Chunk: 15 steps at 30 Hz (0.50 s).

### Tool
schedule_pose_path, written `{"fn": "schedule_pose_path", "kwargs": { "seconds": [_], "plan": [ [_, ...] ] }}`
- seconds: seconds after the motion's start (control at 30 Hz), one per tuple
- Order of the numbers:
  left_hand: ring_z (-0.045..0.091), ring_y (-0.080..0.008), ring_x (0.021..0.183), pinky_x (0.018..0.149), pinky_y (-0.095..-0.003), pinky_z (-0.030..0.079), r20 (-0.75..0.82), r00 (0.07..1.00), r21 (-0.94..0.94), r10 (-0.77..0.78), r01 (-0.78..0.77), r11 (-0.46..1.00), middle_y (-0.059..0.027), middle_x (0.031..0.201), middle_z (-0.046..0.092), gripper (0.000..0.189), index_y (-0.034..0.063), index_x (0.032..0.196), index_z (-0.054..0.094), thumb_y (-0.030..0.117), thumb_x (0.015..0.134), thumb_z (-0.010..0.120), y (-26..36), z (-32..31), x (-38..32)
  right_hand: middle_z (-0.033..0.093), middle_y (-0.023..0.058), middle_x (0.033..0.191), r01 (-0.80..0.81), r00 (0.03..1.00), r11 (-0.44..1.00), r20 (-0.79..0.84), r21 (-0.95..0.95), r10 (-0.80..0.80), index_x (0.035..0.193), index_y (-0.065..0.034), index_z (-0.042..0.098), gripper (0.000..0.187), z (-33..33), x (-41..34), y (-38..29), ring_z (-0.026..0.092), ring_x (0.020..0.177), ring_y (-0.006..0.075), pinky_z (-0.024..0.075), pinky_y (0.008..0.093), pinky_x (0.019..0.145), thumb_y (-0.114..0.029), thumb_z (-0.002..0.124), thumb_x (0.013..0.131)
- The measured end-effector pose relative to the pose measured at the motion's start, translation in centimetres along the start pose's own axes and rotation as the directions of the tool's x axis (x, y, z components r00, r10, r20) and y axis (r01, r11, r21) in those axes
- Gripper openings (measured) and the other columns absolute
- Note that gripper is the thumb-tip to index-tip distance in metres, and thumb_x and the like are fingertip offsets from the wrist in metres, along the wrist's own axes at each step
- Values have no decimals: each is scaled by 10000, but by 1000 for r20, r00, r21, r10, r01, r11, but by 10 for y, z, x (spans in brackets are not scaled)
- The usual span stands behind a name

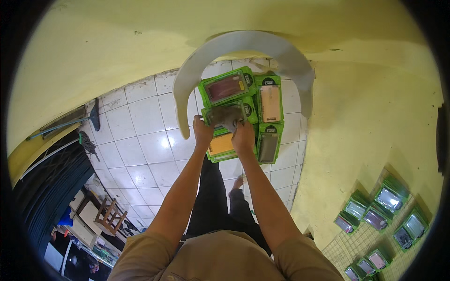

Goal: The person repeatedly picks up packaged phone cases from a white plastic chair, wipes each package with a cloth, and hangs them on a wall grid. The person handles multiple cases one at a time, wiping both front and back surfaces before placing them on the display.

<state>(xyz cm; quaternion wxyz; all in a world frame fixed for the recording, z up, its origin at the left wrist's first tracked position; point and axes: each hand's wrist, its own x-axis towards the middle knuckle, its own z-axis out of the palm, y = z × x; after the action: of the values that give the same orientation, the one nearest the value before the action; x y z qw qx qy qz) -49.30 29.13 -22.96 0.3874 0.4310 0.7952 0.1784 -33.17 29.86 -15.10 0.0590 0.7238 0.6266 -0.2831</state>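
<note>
Green-edged phone case packages lie in overlapping stacks on the seat of a plastic chair, whose curved grey-white backrest arches around their far side. A dark grey cloth lies over the middle-left package. My left hand is at the left edge of the cloth and package, fingers curled. With the fingers of my right hand I pinch the cloth's lower right part. Below the cloth is a package with an orange case. To the right are packages with a peach case and a dark case.
Yellow walls rise ahead and on the right. More packaged cases hang on a wire grid at the lower right. On the tiled floor at the left are a broom, a mop and a wooden stool.
</note>
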Motion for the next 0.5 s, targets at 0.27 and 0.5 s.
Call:
{"fn": "schedule_pose_path", "kwargs": {
  "seconds": [0.27,0.5],
  "plan": [
    [685,-291,935,792,-394,557,188,974,-151,-124,153,977,-158,1022,700,571,-18,1193,556,171,749,860,16,-24,-13,588,222,1104,5,920,914,-359,407,155,1070,61,640,243,-71,-85,21,601,994,414,505,437,859,-59,659,860],
    [656,-263,1031,931,-366,557,753,654,-604,-72,731,318,-135,1174,637,504,-8,1272,534,-41,803,714,67,-78,-74,516,214,1210,109,815,704,-469,702,341,1075,75,580,231,-153,-171,24,584,1008,368,500,428,868,-11,634,867]
  ]
}}
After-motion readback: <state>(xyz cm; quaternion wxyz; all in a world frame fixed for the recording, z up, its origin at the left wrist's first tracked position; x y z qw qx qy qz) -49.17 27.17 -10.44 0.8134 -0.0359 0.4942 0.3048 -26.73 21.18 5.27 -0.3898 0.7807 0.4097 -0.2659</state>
